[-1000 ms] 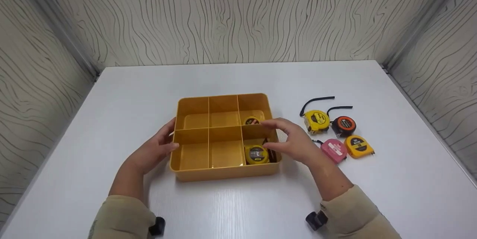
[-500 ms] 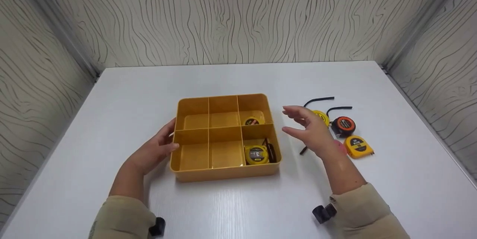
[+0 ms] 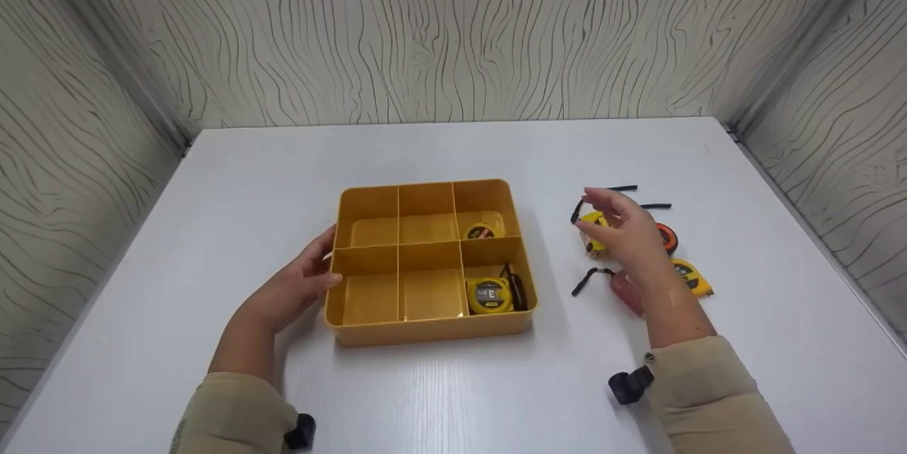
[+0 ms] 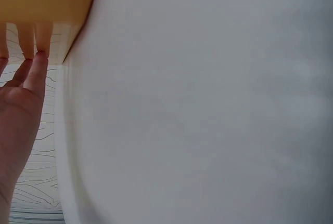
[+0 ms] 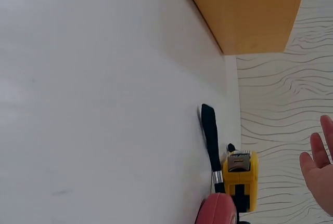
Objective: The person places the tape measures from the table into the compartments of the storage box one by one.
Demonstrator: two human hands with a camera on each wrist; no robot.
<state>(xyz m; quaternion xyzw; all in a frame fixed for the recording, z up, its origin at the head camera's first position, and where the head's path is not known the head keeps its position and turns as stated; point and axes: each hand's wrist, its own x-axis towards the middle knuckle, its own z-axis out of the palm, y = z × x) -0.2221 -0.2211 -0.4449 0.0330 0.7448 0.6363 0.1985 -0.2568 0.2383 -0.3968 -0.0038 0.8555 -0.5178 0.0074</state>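
Note:
My left hand rests against the left wall of a yellow six-compartment box, thumb at the rim. In the left wrist view its fingertips touch the outer wall. My right hand holds nothing; thumb and fingers are spread over a yellow tape measure, partly hiding it. The right wrist view shows that tape measure standing on the table beside a pink tape measure. Two yellow tape measures lie in the box: one in the front right compartment, another in the back right.
A black-and-orange tape measure and an orange-yellow one are partly behind my right hand and wrist. Black straps stick out from the group. A dark item stands in the front right compartment. Wood-patterned panels surround the white table.
My right hand has moved right, away from the box's right side, to above the yellow tape measure. The left hand stays at the box's left wall.

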